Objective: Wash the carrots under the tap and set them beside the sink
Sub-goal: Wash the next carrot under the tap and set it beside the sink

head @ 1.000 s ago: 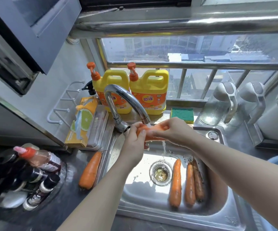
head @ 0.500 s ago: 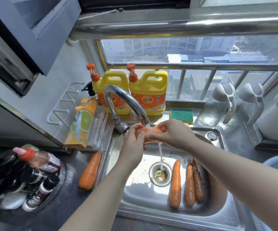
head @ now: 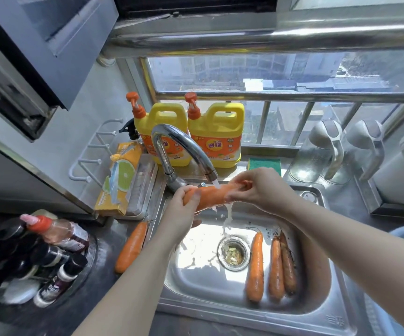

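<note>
I hold one orange carrot [head: 210, 196] level under the running tap [head: 184, 151], above the steel sink [head: 220, 311]. My left hand [head: 184, 212] grips its thick left end. Around its right end curl the fingers of my right hand [head: 261, 187]. Water streams off the carrot toward the drain [head: 232, 254]. Three more carrots [head: 256, 265] [head: 275, 267] [head: 288, 265] lie side by side on the sink floor, right of the drain. A single carrot [head: 132, 247] rests on the dark counter just left of the sink.
Two yellow detergent jugs [head: 216, 134] and a green sponge [head: 265, 163] stand behind the tap. A tray with an orange box [head: 121, 180] sits at back left. Several bottles [head: 50, 251] crowd the left counter. Clear jugs [head: 317, 151] stand at right.
The carrot has shifted so more of it shows between my hands under the stream. My right hand slid a little rightward along it. The other carrots have not moved.
</note>
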### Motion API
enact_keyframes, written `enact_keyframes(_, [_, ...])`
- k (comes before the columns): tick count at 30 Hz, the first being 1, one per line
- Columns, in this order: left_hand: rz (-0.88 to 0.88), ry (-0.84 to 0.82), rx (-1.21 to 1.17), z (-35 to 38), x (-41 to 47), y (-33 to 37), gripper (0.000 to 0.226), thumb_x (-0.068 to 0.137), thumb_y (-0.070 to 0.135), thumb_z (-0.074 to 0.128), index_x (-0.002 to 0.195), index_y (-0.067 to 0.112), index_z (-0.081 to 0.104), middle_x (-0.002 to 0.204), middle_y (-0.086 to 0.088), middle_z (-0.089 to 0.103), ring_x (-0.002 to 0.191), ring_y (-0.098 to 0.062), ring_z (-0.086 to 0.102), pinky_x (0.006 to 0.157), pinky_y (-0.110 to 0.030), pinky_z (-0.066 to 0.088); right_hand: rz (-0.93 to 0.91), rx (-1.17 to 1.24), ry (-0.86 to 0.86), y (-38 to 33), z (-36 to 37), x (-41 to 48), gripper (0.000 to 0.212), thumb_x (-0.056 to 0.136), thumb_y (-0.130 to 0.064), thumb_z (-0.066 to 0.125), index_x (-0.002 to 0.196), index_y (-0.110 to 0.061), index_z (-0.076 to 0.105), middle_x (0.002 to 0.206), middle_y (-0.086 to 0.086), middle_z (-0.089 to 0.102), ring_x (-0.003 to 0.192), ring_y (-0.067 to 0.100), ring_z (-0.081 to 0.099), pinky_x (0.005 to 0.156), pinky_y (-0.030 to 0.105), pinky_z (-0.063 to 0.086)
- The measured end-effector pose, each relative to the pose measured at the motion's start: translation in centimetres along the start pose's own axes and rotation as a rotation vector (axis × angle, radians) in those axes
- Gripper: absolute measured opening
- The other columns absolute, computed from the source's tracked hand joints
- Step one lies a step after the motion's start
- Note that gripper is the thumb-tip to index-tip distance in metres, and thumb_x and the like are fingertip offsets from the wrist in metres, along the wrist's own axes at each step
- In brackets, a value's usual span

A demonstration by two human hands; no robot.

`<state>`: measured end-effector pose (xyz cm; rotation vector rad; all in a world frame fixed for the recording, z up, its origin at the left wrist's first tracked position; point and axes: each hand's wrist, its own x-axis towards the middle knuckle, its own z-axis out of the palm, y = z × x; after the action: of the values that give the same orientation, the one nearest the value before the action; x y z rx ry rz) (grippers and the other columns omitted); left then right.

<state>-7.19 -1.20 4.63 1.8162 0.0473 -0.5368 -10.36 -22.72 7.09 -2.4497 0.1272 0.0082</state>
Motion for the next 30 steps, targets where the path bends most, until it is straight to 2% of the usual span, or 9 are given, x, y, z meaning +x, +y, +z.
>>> enact_keyframes(3, [0.094, -0.016, 0.056, 0.0, -0.4, -0.2, 0.038, 0.090, 0.043, 0.070, 0.123, 0.031, 0.055, 0.115, 0.008, 0.061, 0.101, -0.016, 0.065, 0.068, -0.025, 0.056, 0.063, -0.082, 0.025, -0.1, 0.3, 0.4, 0.059, 0.054, -0.084, 0.068, 0.081, -0.032, 0.077, 0.076, -0.014, 0.072, 0.077, 0.010, 0.067, 0.073, 0.036, 0.057])
enact_keyframes(7, [0.076, 0.063, 0.074, -0.5, 0.1, -1.0, 0.044, 0.090, 0.038, 0.073, 0.128, 0.027, 0.057, 0.114, 0.001, 0.065, 0.087, -0.018, 0.069, 0.068, -0.028, 0.058, 0.046, 0.144, -0.207, -0.5, -0.7, 0.6, 0.023, 0.078, -0.046, 0.082, 0.093, -0.029, 0.082, 0.079, -0.013, 0.076, 0.075, 0.000, 0.065, 0.078, 0.034, 0.056])
enact_keyframes(9, [0.055, 0.086, 0.064, -0.6, 0.3, -1.4, 0.043, 0.091, 0.036, 0.072, 0.130, 0.024, 0.057, 0.111, -0.004, 0.067, 0.079, -0.017, 0.068, 0.063, -0.025, 0.055, 0.044, 0.170, -0.263, -0.8, -0.8, 0.4, 0.020, 0.078, -0.037, 0.085, 0.095, -0.028, 0.081, 0.074, -0.016, 0.074, 0.067, -0.005, 0.062, 0.070, 0.022, 0.052])
enact_keyframes(13, [0.065, 0.102, 0.061, 0.1, 0.3, -1.9, 0.045, 0.091, 0.038, 0.071, 0.131, 0.021, 0.058, 0.107, -0.005, 0.069, 0.078, -0.017, 0.065, 0.060, -0.026, 0.050, 0.085, -0.075, -0.070, -1.2, 0.4, 0.4, 0.037, 0.062, -0.060, 0.086, 0.084, -0.031, 0.077, 0.071, -0.014, 0.070, 0.070, 0.004, 0.065, 0.063, 0.027, 0.052])
enact_keyframes(16, [0.047, 0.108, 0.102, -0.4, 0.3, -1.7, 0.038, 0.092, 0.041, 0.069, 0.123, 0.020, 0.060, 0.094, -0.001, 0.068, 0.066, -0.014, 0.063, 0.057, -0.025, 0.049, 0.047, 0.155, -0.219, -0.6, -0.2, 0.5, 0.021, 0.074, -0.042, 0.087, 0.089, -0.030, 0.080, 0.065, -0.018, 0.069, 0.060, -0.003, 0.058, 0.060, 0.019, 0.046])
enact_keyframes(18, [0.019, 0.097, 0.103, -0.7, 0.3, -1.7, 0.034, 0.095, 0.043, 0.065, 0.117, 0.017, 0.062, 0.080, -0.001, 0.064, 0.058, -0.013, 0.058, 0.051, -0.023, 0.047, 0.068, 0.345, -0.279, -0.2, -0.7, 0.4, 0.019, 0.079, -0.024, 0.086, 0.096, -0.022, 0.080, 0.070, -0.011, 0.071, 0.060, 0.002, 0.059, 0.062, 0.017, 0.049])
enact_keyframes(23, [-0.108, -0.039, 0.096, 0.4, -0.4, -1.5, 0.044, 0.100, 0.054, 0.049, 0.109, 0.014, 0.064, 0.083, -0.008, 0.070, 0.059, -0.016, 0.065, 0.056, -0.028, 0.051, 0.338, 0.661, 0.053, -0.5, 0.7, 0.9, 0.049, 0.066, -0.017, 0.093, 0.106, -0.013, 0.066, 0.080, 0.007, 0.069, 0.057, 0.013, 0.063, 0.059, 0.026, 0.053])
enact_keyframes(26, [-0.061, -0.137, 0.179, 0.8, -0.9, -1.9, 0.042, 0.098, 0.057, 0.052, 0.114, 0.021, 0.065, 0.095, 0.000, 0.074, 0.080, -0.016, 0.073, 0.070, -0.030, 0.057, 0.402, 0.742, 0.091, -1.0, 1.5, 0.4, 0.040, 0.071, -0.019, 0.090, 0.100, -0.007, 0.064, 0.084, 0.011, 0.071, 0.060, 0.014, 0.066, 0.059, 0.026, 0.055])
enact_keyframes(30, [0.014, -0.207, 0.290, 1.6, -1.2, -2.0, 0.025, 0.097, 0.046, 0.061, 0.110, 0.025, 0.064, 0.078, 0.008, 0.068, 0.063, -0.011, 0.060, 0.060, -0.028, 0.047, 0.403, 0.641, 0.100, -1.3, 3.1, -0.2, 0.029, 0.079, -0.029, 0.085, 0.094, -0.010, 0.069, 0.085, 0.010, 0.074, 0.067, 0.018, 0.069, 0.072, 0.039, 0.062])
